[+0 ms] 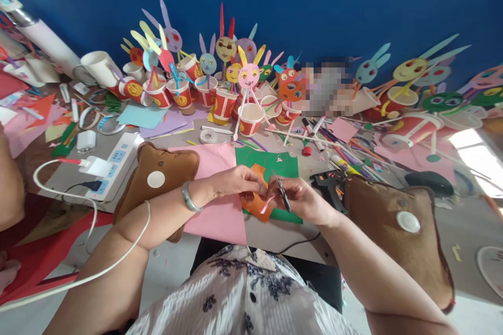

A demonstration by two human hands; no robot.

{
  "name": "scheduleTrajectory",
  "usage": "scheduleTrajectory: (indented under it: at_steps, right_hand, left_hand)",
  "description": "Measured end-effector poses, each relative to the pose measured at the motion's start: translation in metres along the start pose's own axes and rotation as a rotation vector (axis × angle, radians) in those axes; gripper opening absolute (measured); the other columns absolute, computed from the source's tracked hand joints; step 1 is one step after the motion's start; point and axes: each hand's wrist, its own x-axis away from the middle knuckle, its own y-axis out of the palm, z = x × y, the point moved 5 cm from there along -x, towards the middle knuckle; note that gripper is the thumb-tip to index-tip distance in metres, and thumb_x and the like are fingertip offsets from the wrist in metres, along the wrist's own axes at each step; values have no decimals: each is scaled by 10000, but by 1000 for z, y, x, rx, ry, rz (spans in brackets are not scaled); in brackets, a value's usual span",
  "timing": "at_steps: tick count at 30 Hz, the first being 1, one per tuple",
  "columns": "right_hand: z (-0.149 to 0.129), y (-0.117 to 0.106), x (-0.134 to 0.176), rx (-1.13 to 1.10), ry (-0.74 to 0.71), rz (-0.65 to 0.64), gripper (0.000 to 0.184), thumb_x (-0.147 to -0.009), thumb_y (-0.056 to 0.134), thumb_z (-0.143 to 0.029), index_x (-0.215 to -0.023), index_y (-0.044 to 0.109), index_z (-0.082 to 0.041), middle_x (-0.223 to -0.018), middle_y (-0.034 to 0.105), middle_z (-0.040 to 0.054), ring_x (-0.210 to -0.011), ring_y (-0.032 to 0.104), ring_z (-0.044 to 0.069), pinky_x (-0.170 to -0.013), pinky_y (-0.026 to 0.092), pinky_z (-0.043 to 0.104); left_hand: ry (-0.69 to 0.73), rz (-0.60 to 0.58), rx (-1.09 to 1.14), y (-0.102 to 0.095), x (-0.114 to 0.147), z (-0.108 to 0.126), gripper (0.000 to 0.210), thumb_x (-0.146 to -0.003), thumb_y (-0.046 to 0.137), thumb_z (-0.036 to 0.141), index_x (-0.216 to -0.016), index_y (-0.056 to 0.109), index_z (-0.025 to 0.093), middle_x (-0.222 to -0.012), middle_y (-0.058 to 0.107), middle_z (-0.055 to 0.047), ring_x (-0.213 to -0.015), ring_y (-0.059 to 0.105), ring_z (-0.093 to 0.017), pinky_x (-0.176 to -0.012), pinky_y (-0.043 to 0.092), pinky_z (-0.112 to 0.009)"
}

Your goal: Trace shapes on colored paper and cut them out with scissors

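Note:
My left hand [243, 180] is closed in a pinch above the orange paper [259, 167]. What its fingertips hold, if anything, is too small to make out. Close beside it, my right hand [302, 199] grips small dark scissors [283, 196], their metal tip pointing up and left. A thin pink paper strip [268, 205] hangs between the two hands. Beneath them, the orange paper lies over a green sheet [291, 214] with cut edges. A large pink sheet [218, 220] spreads under my left wrist.
Red-and-white paper cups [251, 120] with paper bunny faces line the blue wall. A power strip [118, 165] and brown cushion-like pouch [167, 162] lie left; a black glue gun [330, 188] and second brown pouch [387, 220] lie right. A white cable [129, 251] crosses my left arm.

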Motion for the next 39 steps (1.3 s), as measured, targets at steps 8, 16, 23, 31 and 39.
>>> scheduleTrajectory:
  at_steps: [8,16,23,31,39]
  right_hand:
    - [10,-10,-3,117,65,179,387,-746,759,-494,-651,595,-157,-660,526,4,-631,454,125,-563,369,255]
    - [19,-10,-4,133,66,235,358,-739,768,-453,-638,582,-164,-650,533,-8,-627,465,124,-572,381,261]
    - [20,-14,0,-111,-41,296,410,-777,703,-587,-824,580,-199,-705,510,-18,-633,440,133,-594,373,271]
    - [3,11,1,-31,-111,29,626,-813,450,-799,-800,593,-190,-910,588,86,-779,502,200,-677,408,333]
    - [10,27,3,-4,-47,-57,587,-785,530,-779,-777,542,-193,-709,502,17,-678,447,163,-623,414,313]
  left_hand:
    - [211,152,-224,-6,0,1,251,-737,743,349,-805,706,110,-749,678,-46,-655,567,-108,-599,424,-213]
    - [275,234,-413,-8,-2,-3,129,-785,640,229,-720,680,126,-695,659,-26,-688,583,-118,-661,442,-221]
    - [381,349,-129,-11,9,14,221,-783,712,333,-722,663,126,-675,641,-19,-611,549,-87,-592,420,-213]
    - [460,563,77,-23,14,16,294,-786,710,416,-724,627,140,-621,601,12,-591,530,-80,-605,431,-225]
    - [511,585,114,-23,14,15,288,-799,714,408,-720,615,150,-614,592,18,-603,545,-81,-617,439,-225]
